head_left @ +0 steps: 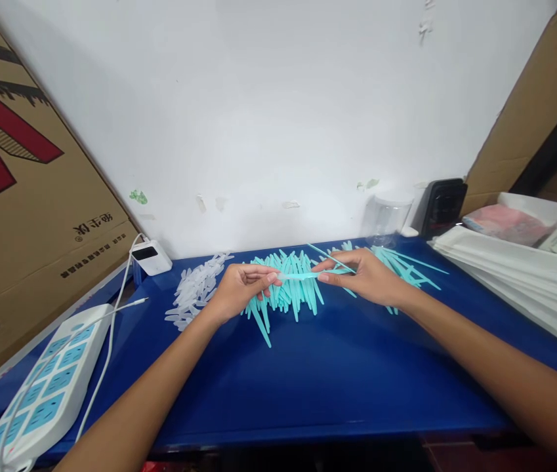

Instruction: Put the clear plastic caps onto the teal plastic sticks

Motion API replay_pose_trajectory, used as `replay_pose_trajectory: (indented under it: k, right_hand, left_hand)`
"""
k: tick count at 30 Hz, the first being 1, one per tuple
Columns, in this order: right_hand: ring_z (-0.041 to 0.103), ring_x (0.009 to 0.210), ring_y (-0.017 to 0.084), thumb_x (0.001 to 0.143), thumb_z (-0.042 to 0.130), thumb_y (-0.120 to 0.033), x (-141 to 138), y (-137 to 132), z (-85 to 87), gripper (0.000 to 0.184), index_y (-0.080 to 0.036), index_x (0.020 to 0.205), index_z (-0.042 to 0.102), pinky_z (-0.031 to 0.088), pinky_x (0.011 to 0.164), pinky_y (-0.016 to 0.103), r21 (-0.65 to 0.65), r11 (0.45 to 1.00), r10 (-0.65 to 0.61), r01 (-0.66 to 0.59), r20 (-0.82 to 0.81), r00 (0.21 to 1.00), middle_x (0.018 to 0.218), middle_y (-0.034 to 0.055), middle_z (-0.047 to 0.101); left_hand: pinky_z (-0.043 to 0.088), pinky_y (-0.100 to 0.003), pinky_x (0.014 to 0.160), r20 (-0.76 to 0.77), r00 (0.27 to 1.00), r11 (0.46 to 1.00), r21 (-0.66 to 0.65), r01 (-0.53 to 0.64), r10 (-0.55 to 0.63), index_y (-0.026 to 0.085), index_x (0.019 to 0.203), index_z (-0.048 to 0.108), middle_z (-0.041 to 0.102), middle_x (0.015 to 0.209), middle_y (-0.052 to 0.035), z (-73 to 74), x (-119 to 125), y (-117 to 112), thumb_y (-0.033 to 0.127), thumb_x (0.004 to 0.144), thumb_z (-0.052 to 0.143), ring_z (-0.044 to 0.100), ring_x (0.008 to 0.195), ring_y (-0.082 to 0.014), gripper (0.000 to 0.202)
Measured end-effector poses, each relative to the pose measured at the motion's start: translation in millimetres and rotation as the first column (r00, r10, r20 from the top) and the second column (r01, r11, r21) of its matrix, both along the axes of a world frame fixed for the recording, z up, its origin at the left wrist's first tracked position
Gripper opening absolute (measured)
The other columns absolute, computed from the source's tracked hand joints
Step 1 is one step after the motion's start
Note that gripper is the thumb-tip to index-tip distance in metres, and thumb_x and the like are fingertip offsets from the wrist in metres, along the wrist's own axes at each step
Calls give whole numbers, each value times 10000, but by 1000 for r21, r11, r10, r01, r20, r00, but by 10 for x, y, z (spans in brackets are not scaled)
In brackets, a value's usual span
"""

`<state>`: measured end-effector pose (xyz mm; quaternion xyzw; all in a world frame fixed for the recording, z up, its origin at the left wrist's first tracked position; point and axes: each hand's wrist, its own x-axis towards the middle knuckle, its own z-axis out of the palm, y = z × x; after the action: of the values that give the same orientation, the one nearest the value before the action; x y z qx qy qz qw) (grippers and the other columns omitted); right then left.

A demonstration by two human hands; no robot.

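Observation:
My left hand (pixel 243 288) and my right hand (pixel 364 275) meet above a blue table (pixel 337 373), both pinched on one thin teal plastic stick (pixel 300 276) whose left end carries a clear cap. Under them lies a heap of capped teal sticks (pixel 288 288). More loose teal sticks (pixel 401 265) spread out behind my right hand. A pile of clear plastic caps (pixel 197 292) lies just left of my left hand.
A white power strip (pixel 46 387) with a cable sits at the front left, a white charger (pixel 151 257) behind it. Cardboard boxes (pixel 22 196) lean at the left. White bags (pixel 519 275) are stacked at the right, with a clear jar (pixel 386 216) and a black device (pixel 440 206) at the wall.

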<state>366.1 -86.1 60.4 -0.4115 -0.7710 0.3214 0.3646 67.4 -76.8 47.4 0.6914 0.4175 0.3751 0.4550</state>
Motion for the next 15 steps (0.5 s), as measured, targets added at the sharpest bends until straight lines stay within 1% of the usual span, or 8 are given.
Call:
replay_pose_trajectory:
  k: [5,8,11,12,13,14,15]
  right_hand:
    - [616,796,222,893,733,-540,-72,-47,-58,327,-267,1043,835,477,757,368,7,999,49,-49,-23,999,821,32,710]
    - [613,783,214,907,723,-511,-114,-95,-53,291,-277,1042,831,484,754,361,17,998,60,-59,-14,998,800,24,696]
    - [633,752,209,914,708,-512,-126,-117,-31,291,-257,1004,817,491,732,351,-29,995,94,-93,17,995,787,22,718]
    - [641,732,208,923,693,-518,-116,-108,-28,299,-246,967,807,492,717,345,-50,993,109,-107,36,993,769,21,719]
    - [649,714,207,935,671,-526,-96,-86,-30,313,-236,930,791,493,705,341,-59,992,111,-107,59,992,753,21,719]
    - [659,710,210,948,647,-531,-63,-52,-38,331,-228,903,773,494,702,338,-44,996,85,-82,86,993,750,23,721]
    - [673,723,217,966,618,-530,-18,-6,-50,349,-220,887,756,496,710,339,-11,999,34,-33,123,992,768,32,729]
  left_hand:
    - [583,-294,627,12,999,999,-31,45,-45,150,1066,819,819,945,-129,-49,97,-90,484,867,782,726,674,-182,390]
    - [599,-317,647,16,997,995,-58,76,-75,155,1082,811,820,966,-134,-85,156,-127,509,864,775,757,699,-209,416]
    - [595,-317,642,-35,996,996,-30,81,-82,156,1104,795,818,935,-127,-98,174,-112,537,879,746,772,732,-231,445]
    - [592,-318,644,-70,996,999,2,54,-53,158,1118,786,816,911,-120,-94,161,-93,543,889,731,772,736,-234,452]
    - [589,-321,655,-123,992,998,60,4,3,163,1135,777,813,895,-110,-84,134,-65,546,900,715,769,739,-235,453]
    - [585,-328,678,-193,977,988,146,-59,87,173,1154,769,811,894,-101,-70,91,-30,542,916,694,764,745,-234,446]
    - [578,-338,710,-270,942,958,256,-129,199,185,1169,763,811,915,-93,-52,30,13,529,935,669,756,750,-231,426]
